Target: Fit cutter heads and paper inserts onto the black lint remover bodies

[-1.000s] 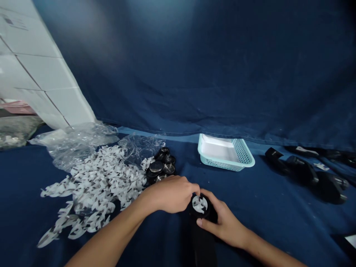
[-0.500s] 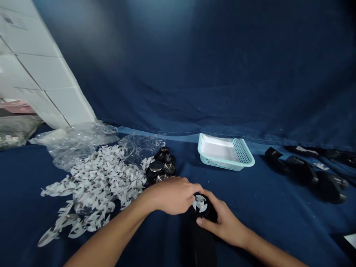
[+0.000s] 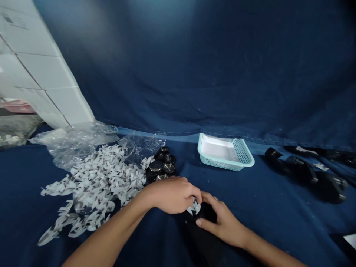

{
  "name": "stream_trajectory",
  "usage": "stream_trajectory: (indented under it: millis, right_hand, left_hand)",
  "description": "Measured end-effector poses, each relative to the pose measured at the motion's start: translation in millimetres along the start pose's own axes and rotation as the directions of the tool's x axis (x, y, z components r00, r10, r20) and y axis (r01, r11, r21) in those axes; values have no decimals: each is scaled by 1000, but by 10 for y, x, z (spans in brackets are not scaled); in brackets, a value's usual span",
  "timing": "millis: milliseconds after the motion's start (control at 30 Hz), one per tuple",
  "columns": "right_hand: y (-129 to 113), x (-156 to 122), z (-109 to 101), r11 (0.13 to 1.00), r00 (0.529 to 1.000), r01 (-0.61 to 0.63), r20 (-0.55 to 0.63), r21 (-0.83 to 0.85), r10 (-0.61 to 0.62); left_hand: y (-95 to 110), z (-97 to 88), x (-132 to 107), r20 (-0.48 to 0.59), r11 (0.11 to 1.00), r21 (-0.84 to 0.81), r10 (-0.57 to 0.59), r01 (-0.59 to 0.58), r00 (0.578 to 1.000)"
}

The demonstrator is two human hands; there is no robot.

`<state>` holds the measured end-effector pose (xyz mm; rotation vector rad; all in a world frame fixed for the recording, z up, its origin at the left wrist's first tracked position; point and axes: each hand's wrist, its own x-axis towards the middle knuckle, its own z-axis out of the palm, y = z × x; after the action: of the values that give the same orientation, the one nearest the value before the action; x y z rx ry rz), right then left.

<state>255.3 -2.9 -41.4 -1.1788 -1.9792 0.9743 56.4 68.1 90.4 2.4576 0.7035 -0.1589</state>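
Observation:
Low in the middle of the view is a round black part (image 3: 188, 217) with a white notched plastic piece (image 3: 194, 208) in its top. My left hand (image 3: 176, 194) is closed at its far left edge, fingers curled down over the rim and partly covering it. On the other side, the thumb and forefinger of my right hand (image 3: 226, 222) curve around the same part. Below, a dark form blends into the cloth, and I cannot make out its outline. Left of my left hand lie several black discs (image 3: 156, 166) with speckled metallic faces.
A large heap of white plastic pieces (image 3: 108, 181) spreads at left, with clear plastic bags (image 3: 80, 142) behind it. A light-blue basket (image 3: 219, 163) holding white sheets stands beyond my hands. Several black objects (image 3: 303, 170) lie at right. A dark blue curtain (image 3: 200, 74) hangs behind.
The round black part and its white piece have shifted left and tilted, so less of the white piece shows. My left fingers curl further over it; my right hand has barely moved.

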Motion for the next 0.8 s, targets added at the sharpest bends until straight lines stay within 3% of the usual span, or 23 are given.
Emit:
stream_trajectory:
  millis: [133,467,800]
  right_hand:
    - [17,-11,4,1000,1000,-26,4,1,26]
    - [41,-23,5,999,999,-38,-11,-25,37]
    - [33,-33,13,998,999,-51,-5,-24,51]
  left_hand:
    - [-9,-14,8,64,999,-41,26,-23,998]
    - [-29,-54,-26,15,997,5,-73,73,997]
    - [-31,-48,-42,-13,996,57,-70,70,997]
